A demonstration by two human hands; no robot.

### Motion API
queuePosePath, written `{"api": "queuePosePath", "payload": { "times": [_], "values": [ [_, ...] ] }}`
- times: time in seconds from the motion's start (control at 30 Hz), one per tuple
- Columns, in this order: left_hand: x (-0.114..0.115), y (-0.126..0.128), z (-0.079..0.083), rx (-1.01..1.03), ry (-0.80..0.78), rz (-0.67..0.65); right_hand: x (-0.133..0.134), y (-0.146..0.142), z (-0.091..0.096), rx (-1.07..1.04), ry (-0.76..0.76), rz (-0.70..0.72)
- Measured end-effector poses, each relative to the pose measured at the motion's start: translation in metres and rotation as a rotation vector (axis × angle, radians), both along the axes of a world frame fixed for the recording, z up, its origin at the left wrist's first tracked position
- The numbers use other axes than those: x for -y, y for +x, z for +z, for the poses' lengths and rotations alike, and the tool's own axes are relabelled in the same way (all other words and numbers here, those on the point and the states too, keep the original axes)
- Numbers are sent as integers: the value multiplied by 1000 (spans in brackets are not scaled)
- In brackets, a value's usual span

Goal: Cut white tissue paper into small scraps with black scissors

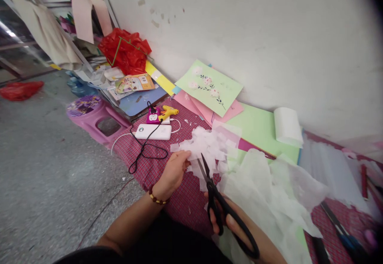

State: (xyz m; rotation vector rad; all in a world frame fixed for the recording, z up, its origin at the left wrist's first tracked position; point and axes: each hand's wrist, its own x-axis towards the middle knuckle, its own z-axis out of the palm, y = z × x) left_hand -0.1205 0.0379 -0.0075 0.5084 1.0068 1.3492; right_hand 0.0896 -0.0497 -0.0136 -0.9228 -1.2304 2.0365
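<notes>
My right hand (230,220) grips black-handled scissors (214,196), whose blades point away from me and stand slightly apart. Just left of the blade tips, my left hand (173,172) has its thumb and fingers pinched on a thin piece of white tissue paper; the held edge blends with the pieces behind it. A loose heap of cut white tissue pieces (209,142) lies right beyond both hands on the checked cloth (191,206). To the right of the scissors, larger crumpled sheets of white tissue paper (263,184) spread over green card.
Left of the heap are a white power bank (153,132), a yellow glue gun (169,112) and looping black cable. Flower-decorated green card (211,88) lies by the wall, with a tissue roll (287,126) farther right. A pink stool (97,118) stands beside the cloth.
</notes>
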Motion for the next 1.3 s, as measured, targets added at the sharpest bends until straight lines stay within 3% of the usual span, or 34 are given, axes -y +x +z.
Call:
{"api": "queuePosePath", "payload": {
  "times": [0.4,0.73,0.8,0.97,1.03,1.2,1.3],
  "values": [
    [10,6,0,-140,40,-27,-2,-11,4,-22,21,-78],
    [5,12,-3,-290,51,-40,-9,-32,7,124,86,-191],
    [5,11,-2,-269,61,-59,-9,-34,9,141,60,-203],
    [7,11,3,-130,171,-336,-10,-36,13,69,-5,-231],
    [6,12,2,-130,167,-379,-11,-35,13,-12,-53,-248],
    [-4,5,-1,-160,-18,-351,-18,-29,18,-220,-269,-380],
    [-15,-10,6,-193,-14,-259,-17,-21,20,-247,-345,-374]
  ]
}}
